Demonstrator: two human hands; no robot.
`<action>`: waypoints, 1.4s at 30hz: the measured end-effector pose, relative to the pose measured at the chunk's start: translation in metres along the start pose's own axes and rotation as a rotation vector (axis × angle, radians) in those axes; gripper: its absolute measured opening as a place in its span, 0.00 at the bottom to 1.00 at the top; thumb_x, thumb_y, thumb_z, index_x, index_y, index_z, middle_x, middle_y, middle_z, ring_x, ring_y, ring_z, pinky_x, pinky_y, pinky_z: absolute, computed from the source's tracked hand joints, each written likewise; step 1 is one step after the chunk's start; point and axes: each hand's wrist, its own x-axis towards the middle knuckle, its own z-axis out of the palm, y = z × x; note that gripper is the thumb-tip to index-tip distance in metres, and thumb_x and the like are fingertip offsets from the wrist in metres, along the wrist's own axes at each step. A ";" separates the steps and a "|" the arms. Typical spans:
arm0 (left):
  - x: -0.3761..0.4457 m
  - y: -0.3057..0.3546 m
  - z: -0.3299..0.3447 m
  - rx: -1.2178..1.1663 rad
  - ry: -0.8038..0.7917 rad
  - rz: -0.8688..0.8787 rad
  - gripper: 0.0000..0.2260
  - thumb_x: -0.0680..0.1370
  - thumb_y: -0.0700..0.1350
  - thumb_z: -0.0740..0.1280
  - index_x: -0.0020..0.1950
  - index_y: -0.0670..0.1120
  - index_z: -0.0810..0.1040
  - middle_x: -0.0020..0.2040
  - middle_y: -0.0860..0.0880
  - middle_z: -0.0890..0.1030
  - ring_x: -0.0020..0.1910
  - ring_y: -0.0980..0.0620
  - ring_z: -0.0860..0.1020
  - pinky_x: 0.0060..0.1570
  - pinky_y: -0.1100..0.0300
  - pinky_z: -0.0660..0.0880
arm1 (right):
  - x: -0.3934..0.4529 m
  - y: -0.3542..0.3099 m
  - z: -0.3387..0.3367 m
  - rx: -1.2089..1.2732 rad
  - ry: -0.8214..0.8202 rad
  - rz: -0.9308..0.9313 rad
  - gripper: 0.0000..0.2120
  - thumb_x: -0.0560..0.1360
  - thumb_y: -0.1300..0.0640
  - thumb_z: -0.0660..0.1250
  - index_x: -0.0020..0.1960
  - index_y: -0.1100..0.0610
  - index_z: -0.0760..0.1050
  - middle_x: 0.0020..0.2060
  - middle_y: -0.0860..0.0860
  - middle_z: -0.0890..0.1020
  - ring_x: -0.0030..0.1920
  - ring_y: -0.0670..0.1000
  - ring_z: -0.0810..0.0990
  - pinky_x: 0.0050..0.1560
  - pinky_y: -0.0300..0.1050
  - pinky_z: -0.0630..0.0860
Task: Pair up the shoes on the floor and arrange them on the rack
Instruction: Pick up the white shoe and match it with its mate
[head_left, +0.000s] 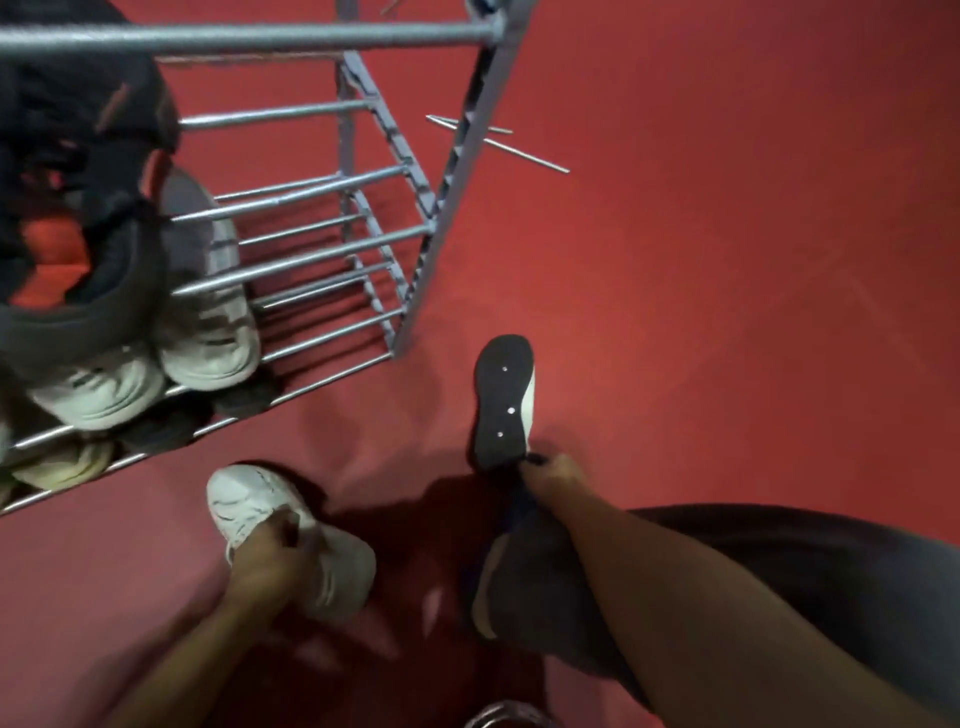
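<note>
The left hand (270, 558) is down by the red floor (727, 260), and its fingers (288, 525) are curled tight around the top opening of a white shoe (249, 499). The fingers sit in the middle of that shoe, so its toe sticks out past them toward the rack and its heel shows on the other side of the hand. The picture is blurry here, so I cannot tell if the shoe still touches the floor. The right hand (550, 480) is closed too. Its fingers pinch the heel end of a dark shoe (501, 400), which is turned so its black sole faces up, with three small pale dots on it and a bit of white along one edge. The toe of the dark shoe points away from the hand. Right under the right arm lies another dark shoe (524, 597) with a pale edge, on the floor. The grey metal rack (395, 228) stands to the upper left. On its bars sit two white shoes (208, 343) side by side, with dark shoes (78, 291) above them and more shoes on the bars below. A thin metal rod (524, 153) lies on the floor behind the rack.
</note>
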 end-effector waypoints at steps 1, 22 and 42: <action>-0.001 0.004 0.008 -0.004 -0.040 0.003 0.06 0.79 0.41 0.68 0.48 0.38 0.79 0.39 0.42 0.82 0.40 0.43 0.80 0.47 0.51 0.76 | 0.008 -0.002 0.004 0.054 -0.007 0.016 0.20 0.76 0.47 0.71 0.59 0.60 0.83 0.57 0.59 0.85 0.58 0.59 0.83 0.50 0.43 0.74; 0.010 -0.048 0.060 -0.523 0.080 -0.635 0.19 0.73 0.40 0.76 0.58 0.29 0.78 0.44 0.34 0.82 0.37 0.44 0.78 0.38 0.57 0.75 | 0.029 -0.073 0.070 0.155 0.043 -0.032 0.40 0.54 0.48 0.84 0.55 0.58 0.62 0.52 0.54 0.77 0.41 0.54 0.78 0.39 0.47 0.81; -0.214 0.083 -0.094 -0.578 0.269 -0.132 0.10 0.75 0.46 0.71 0.43 0.39 0.86 0.37 0.44 0.87 0.39 0.48 0.85 0.46 0.50 0.82 | -0.294 -0.080 -0.083 -0.157 -0.360 -0.782 0.31 0.57 0.39 0.71 0.57 0.52 0.80 0.52 0.48 0.87 0.52 0.51 0.85 0.52 0.46 0.81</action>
